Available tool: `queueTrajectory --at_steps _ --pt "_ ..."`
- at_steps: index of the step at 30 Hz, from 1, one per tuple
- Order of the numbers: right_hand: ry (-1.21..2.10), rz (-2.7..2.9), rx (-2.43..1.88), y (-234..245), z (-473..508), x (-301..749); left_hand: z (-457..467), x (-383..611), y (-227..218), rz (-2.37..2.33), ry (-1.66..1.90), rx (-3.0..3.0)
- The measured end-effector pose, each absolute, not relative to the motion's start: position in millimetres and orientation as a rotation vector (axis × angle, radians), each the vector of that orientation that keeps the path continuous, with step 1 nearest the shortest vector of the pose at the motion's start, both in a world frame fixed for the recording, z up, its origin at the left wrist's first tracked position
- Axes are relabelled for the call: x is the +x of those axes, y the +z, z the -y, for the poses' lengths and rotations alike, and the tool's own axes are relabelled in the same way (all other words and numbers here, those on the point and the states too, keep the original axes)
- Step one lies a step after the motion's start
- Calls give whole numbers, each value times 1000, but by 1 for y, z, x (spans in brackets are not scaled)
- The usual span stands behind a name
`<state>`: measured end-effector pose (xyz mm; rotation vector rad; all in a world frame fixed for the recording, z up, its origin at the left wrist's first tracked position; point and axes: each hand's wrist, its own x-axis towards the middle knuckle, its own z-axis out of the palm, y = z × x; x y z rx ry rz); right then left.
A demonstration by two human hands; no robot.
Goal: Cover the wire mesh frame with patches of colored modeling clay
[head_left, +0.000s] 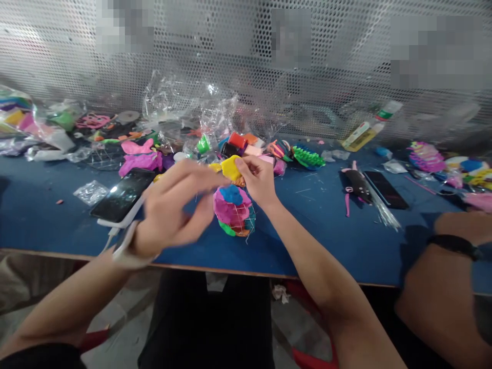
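My right hand (pixel 259 177) pinches a flattened piece of yellow modelling clay (pixel 230 168) between thumb and fingers. Just below it on the blue table stands a rounded wire-mesh form (pixel 240 218), partly covered with pink, blue, green and orange clay. Bare mesh shows on its right side. My left hand (pixel 177 205), blurred by motion, is to the left of the form, thumb and fingers apart, with nothing visible between them. Its fingertips come close to the yellow clay; whether they touch it I cannot tell.
Behind my hands lie clay pieces, small tubs (pixel 237 140) and crumpled clear plastic (pixel 184 102). A phone (pixel 125 195) lies left, another phone (pixel 385 189) right, beside a dark clay figure (pixel 357 184). A tilted bottle (pixel 369 128) rests near the mesh wall. Another person's arm (pixel 442 277) is at right.
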<state>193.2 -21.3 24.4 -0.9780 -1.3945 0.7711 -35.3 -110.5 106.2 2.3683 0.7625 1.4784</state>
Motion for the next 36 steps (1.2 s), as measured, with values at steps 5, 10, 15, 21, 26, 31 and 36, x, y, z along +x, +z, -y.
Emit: queueTrajectory --at_steps 5,10,15,21,26,31,36 --pt "724 1447 -990 23 24 191 14 -4 54 -966 1396 2315" --pt "615 1583 -1025 21 30 193 6 -6 19 -927 1427 2191" --pt "502 1661 -1040 22 37 192 12 -10 18 -924 1396 2153" --pt "401 1710 -1011 29 42 191 9 -10 17 -869 1434 2176" --pt "364 1738 -1005 30 41 190 11 -10 18 -845 1425 2192" --pt "358 1815 -981 31 42 192 8 -11 17 -891 1397 2175" --pt "509 1799 -996 28 41 190 4 -12 18 -889 1395 2086"
